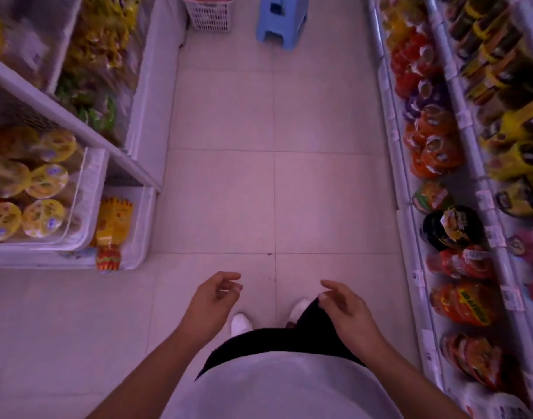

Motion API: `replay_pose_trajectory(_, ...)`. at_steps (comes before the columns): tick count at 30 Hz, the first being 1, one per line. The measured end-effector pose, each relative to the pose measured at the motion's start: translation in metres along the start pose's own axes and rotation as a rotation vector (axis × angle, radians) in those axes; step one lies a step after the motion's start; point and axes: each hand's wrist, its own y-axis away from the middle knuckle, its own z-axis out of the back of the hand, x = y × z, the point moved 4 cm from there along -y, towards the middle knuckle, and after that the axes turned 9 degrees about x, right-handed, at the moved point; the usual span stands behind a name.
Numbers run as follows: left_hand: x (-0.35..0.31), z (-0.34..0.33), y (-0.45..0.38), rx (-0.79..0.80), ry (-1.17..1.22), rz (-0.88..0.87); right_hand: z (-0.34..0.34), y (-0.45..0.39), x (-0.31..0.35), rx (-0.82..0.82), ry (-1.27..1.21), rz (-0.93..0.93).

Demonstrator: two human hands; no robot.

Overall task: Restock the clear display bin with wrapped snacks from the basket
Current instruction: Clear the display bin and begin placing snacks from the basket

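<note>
**Shop aisle seen from above, both hands empty**

In the middle of a tiled aisle floor point(274, 131), a person stands looking down; a pale shirt, dark trousers and two white shoes point(241, 323) fill the lower centre of the view. The left hand point(212, 300) is held out in front of the body with its fingers point(230, 287) loosely curled and slightly apart, holding nothing. The right hand point(342, 309) hangs at the same height, its fingers point(330, 287) likewise relaxed and gently bent, holding nothing. The two hands are near each other but apart, and neither touches any shelf or product.

At the far end of the aisle, against the top edge of the view, stands a white lattice basket point(209, 13), well apart from both hands; its contents cannot be made out. Just to its right is a pale blue plastic stool point(281, 18).

On the left, a white display rack carries clear bins: the nearest clear bin point(91, 189) holds round yellow-lidded packs point(46, 181), and a lower compartment beside it holds yellow and red wrapped snacks point(114, 219). Farther back on the same side lie yellow and green packets, blurred.

On the right, long white shelves point(410, 213) run the length of the aisle, stocked with red, orange, purple, black and yellow packages point(434, 146); their labels are too blurred to read.
</note>
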Motion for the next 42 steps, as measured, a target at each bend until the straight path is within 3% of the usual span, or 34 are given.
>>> replay_pose_trajectory(4,-0.05,0.028,-0.072,-0.004,-0.007,0.011,0.028,-0.08,0.059,0.019,0.017,0.009)
replay_pose_trajectory(11,-0.174,0.067,-0.198,-0.146,0.072,0.024,0.105,-0.237,0.161,0.103,0.068,0.066)
replay_pose_trajectory(19,-0.301,0.119,-0.342,-0.12,0.111,0.021,0.175,-0.394,0.285,0.124,0.124,0.067)
replay_pose_trajectory(32,-0.48,0.272,-0.592,-0.044,0.037,0.019,0.225,-0.619,0.5,0.097,0.109,0.077)
replay_pose_trajectory(42,-0.64,0.307,-0.769,-0.122,0.097,0.032,0.337,-0.809,0.618,0.174,0.147,0.063)
